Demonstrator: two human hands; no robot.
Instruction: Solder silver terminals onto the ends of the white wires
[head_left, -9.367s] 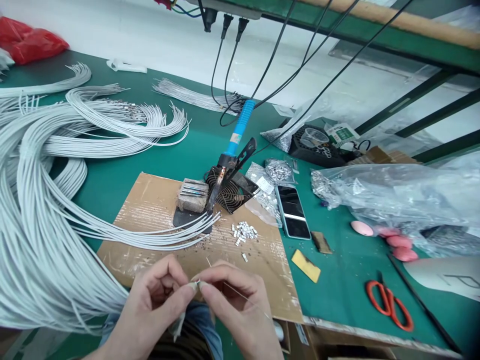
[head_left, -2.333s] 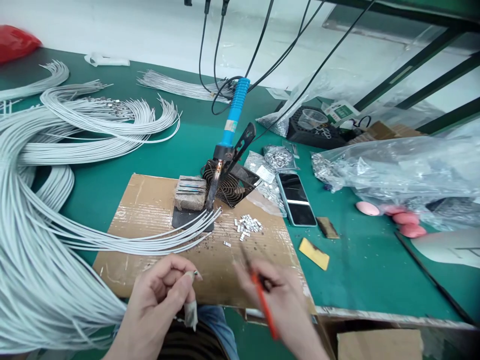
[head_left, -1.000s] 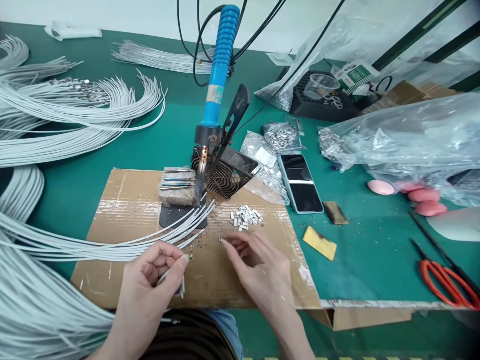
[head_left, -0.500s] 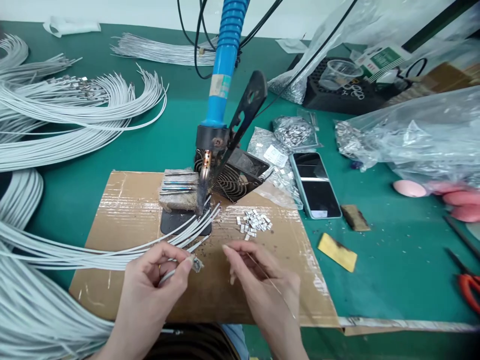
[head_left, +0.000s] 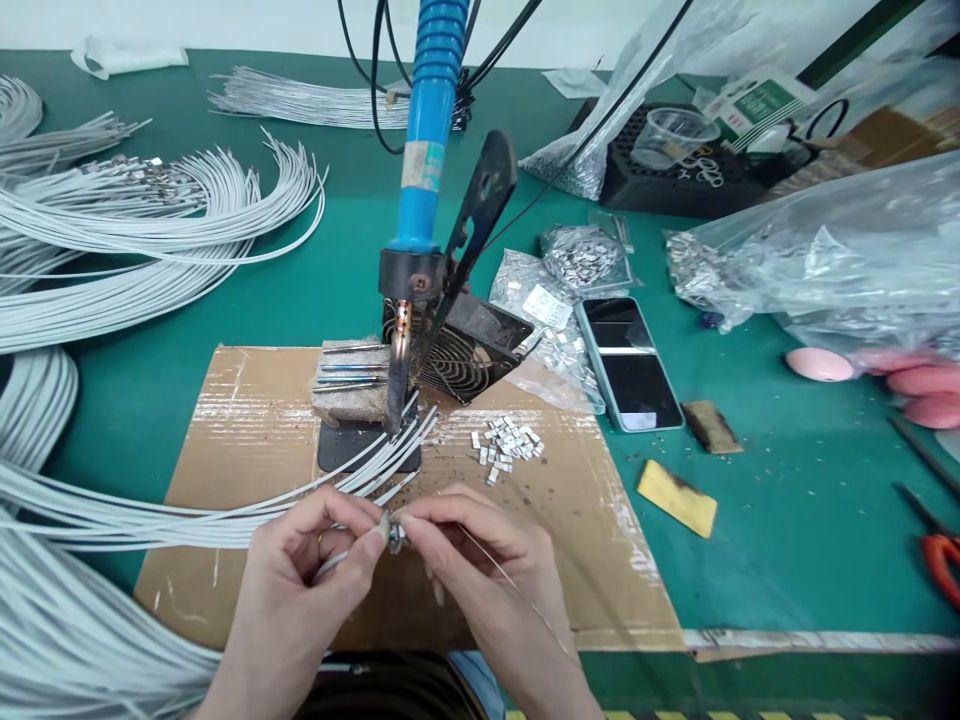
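While your left hand (head_left: 300, 590) pinches a white wire (head_left: 335, 558) just behind its tip, your right hand (head_left: 480, 570) keeps a narrow grip on the small metal terminal (head_left: 395, 538) at that tip. The wire's long axis runs left to right, near of the soldering iron (head_left: 420, 150), over the cardboard (head_left: 225, 420).

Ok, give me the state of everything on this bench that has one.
left hand, pinched shut on white wire
right hand, pinching metal terminal at the wire's tip
soldering iron, parked upright in its stand, tip down
phone, face up, screen dark
scissors, lying flat, mostly out of frame
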